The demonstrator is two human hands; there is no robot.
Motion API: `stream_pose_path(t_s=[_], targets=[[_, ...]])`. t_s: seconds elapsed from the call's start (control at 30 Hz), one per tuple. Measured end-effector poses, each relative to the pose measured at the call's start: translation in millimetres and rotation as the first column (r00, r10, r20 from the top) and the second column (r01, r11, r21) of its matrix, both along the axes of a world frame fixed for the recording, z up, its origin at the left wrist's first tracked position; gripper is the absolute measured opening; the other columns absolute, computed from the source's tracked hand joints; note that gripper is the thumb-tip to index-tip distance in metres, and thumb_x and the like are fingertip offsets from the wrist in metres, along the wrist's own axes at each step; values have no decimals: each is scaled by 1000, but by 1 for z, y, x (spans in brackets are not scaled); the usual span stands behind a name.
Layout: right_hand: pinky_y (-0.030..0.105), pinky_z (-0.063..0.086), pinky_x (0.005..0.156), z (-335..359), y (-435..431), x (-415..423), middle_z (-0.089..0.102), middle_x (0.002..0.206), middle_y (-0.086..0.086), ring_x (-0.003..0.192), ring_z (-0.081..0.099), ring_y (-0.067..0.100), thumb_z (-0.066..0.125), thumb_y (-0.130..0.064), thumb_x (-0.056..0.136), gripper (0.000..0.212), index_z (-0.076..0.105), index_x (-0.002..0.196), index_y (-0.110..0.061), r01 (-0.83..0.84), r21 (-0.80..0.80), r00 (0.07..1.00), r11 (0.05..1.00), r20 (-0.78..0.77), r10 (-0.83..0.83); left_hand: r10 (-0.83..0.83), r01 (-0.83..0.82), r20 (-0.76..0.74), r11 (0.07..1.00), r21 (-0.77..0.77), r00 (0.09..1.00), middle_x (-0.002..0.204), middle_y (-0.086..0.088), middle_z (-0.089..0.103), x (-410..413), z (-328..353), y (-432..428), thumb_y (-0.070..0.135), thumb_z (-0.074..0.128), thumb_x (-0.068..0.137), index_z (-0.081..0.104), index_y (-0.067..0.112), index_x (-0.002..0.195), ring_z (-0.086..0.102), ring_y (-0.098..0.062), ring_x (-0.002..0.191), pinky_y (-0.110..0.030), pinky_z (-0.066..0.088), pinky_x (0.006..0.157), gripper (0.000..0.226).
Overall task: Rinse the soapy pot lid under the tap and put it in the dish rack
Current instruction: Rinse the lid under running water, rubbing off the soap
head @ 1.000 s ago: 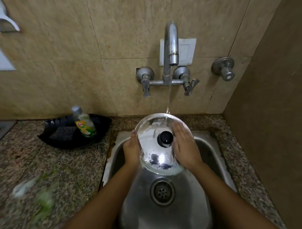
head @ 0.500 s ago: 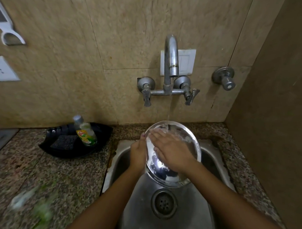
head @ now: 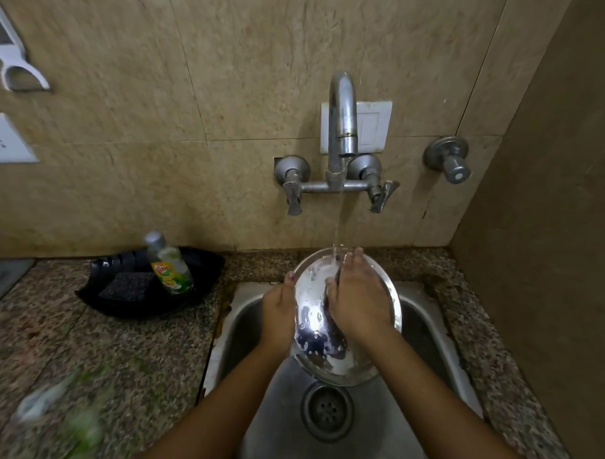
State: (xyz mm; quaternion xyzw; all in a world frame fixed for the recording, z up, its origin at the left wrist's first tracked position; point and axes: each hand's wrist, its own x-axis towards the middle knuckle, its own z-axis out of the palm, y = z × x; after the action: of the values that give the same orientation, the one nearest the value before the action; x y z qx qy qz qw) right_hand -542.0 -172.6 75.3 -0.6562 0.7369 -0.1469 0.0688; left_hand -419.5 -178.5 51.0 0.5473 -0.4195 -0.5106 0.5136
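Running from the tap, a thin stream of water fell onto the far edge of the steel pot lid, which was held tilted above the sink, in front of the tap and over the drain. The left hand was clamped on the lid's left rim, thumb over the edge. The right hand lay flat on the lid's face, fingers together, gripping nothing. Left of the sink, a soap bottle leaned in a black tray on the counter

Silver pot lid — speckled granite counter, black tray.
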Motion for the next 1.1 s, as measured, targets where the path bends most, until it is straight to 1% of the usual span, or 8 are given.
stream_pose_path(t_s=[0.13, 0.27, 0.33, 0.43, 0.57, 0.77, 0.9, 1.1], targets=[[37, 7, 120, -1, 14, 18, 0, 162, 4, 148, 5, 19, 28, -38, 100, 63, 3, 152, -14, -349, -52, 933, 936, -117, 342, 10, -10, 11, 1000, -20, 1000, 70, -10, 62, 5, -3, -1, 33, 43, 98, 61, 9, 74, 58, -20, 65, -27, 48, 61, 39], [39, 11, 118, 8, -8, 1, 5, 161, 13, 147, 11, 26, 24, -38, 100, 62, 9, 151, -7, 30, 0, 999, 1000, -17, -30, 26, -26, -22, 1000, -16, 999, 57, -5, 54, 2, 1, 1, 33, 43, 98, 54, 11, 63, 52, -17, 54, -26, 43, 54, 43], [39, 11, 118, 3, -3, 17, 9, 160, 16, 147, 13, 27, 29, -32, 99, 60, 14, 150, -4, -110, -65, 988, 992, -119, 101, 10, -9, 31, 999, -32, 999, 63, -5, 60, 2, 1, 0, 33, 41, 100, 60, 9, 70, 56, -14, 58, -27, 46, 59, 42], [36, 22, 115, -20, 26, 36, 38, 151, 11, 139, 36, 21, 41, -30, 88, 60, 37, 144, -7, -436, -145, 885, 888, -248, 394, 44, -43, 39, 998, -35, 998, 74, -11, 69, 5, 0, -4, 35, 39, 100, 67, -1, 85, 66, -19, 70, -24, 52, 62, 48], [34, 10, 117, -43, 51, -11, 22, 158, -4, 146, 18, 13, 45, -28, 91, 64, 21, 151, -22, -643, -36, 743, 765, -270, 612, 199, -198, 4, 974, 106, 980, 74, -8, 67, 17, 7, -15, 38, 40, 99, 65, 6, 77, 62, -19, 65, -21, 48, 53, 47], [39, 22, 117, -61, 72, -40, 15, 158, -7, 147, 11, 10, 33, -35, 96, 58, 18, 151, -26, -338, -135, 941, 932, -15, 339, 274, -271, -3, 951, 147, 962, 83, -10, 66, 21, -2, -5, 38, 42, 98, 64, 6, 89, 61, -21, 71, -29, 47, 68, 40], [35, 13, 120, -67, 72, 2, 17, 160, -5, 148, 8, 12, 32, -29, 99, 53, 21, 151, -23, -539, -152, 842, 829, -127, 524, 339, -327, -67, 934, 145, 938, 81, -7, 61, 12, 5, 3, 31, 38, 101, 59, 7, 84, 57, -20, 71, -24, 45, 59, 36], [34, 10, 120, -76, 64, -33, 19, 159, -8, 147, 10, 9, 40, -24, 98, 55, 23, 150, -26, -650, -130, 760, 749, -147, 634, 378, -366, -54, 918, 152, 924, 90, -12, 70, 26, 0, -18, 43, 44, 96, 65, 9, 84, 66, -28, 83, -35, 54, 80, 42]])
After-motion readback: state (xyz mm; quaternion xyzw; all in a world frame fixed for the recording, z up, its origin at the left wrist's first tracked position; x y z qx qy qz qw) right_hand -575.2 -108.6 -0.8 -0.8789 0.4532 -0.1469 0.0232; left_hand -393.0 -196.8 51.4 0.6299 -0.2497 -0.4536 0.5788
